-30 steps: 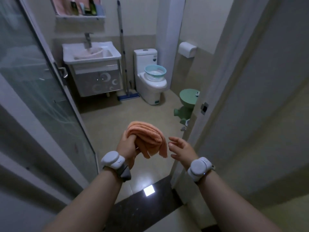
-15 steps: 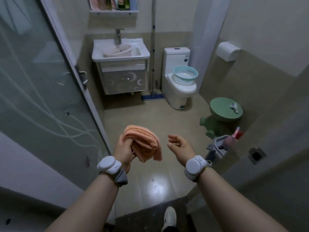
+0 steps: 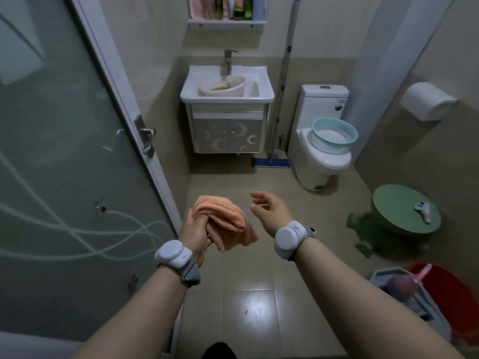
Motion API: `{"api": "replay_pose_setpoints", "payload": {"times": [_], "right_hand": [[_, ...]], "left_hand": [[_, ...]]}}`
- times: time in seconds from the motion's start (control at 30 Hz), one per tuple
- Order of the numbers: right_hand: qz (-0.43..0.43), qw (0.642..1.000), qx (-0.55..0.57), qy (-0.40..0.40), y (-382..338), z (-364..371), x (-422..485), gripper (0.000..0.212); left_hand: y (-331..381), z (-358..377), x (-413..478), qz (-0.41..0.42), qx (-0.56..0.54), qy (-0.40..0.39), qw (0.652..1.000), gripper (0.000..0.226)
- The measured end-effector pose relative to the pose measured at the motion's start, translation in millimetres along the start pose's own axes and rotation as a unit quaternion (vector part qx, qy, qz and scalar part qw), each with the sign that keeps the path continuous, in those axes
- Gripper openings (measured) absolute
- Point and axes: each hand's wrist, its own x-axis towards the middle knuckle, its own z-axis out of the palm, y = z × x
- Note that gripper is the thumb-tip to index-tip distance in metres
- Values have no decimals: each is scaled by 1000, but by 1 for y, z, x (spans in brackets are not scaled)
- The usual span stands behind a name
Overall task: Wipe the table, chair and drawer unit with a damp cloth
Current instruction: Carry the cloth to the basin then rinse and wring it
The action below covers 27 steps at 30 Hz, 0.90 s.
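You are looking down into a small bathroom. The tiled floor [image 3: 259, 320] is taking most of the view, and it is reflecting a bright patch of light between your forearms. At your left a frosted glass door [image 3: 64, 177] with white curved lines is standing, its metal handle [image 3: 146, 136] pointing into the room.

At the far wall a white sink [image 3: 259, 95] is sitting on a grey cabinet [image 3: 228, 136] with moon shapes on its doors, and a pale basin [image 3: 223, 86] is lying inside the sink under the tap [image 3: 229, 60]. Above it a small shelf [image 3: 226, 22] is carrying bottles. A mop [image 3: 282, 73] is leaning upright between the cabinet and the white toilet [image 3: 321, 167], and a light blue basin [image 3: 334, 133] is resting on top of the toilet. On the right wall a paper holder [image 3: 427, 101] is hanging. Lower at the right a green round stool [image 3: 399, 203] is standing on the floor, with a small white object on it, too small to tell. A red bucket [image 3: 453, 294] is showing partly in the corner, blurred.

Your left hand [image 3: 194, 229] is holding the orange cloth [image 3: 223, 216] in front of you, above the floor; its grip is curled round the folded bundle, and one corner is hanging down. Your right hand [image 3: 272, 208] is just beside the cloth, not touching it; its grip is loosely spread and is holding nothing.
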Motion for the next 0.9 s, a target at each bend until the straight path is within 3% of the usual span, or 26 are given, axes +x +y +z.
{"api": "replay_pose_setpoints", "payload": {"times": [0.17,0.6,0.9], "right_hand": [[0,1000,-12,6,4,-4,48,34],[-27,997,-53,53,-46,-24,277,35],[-13,998,-56,23,-52,-25,393,37]], "left_hand": [[10,13,55,-5,-5,5,1000,36],[101,55,296,7,-13,-22,1000,34],[129,86,401,-8,-17,-23,1000,34]]}}
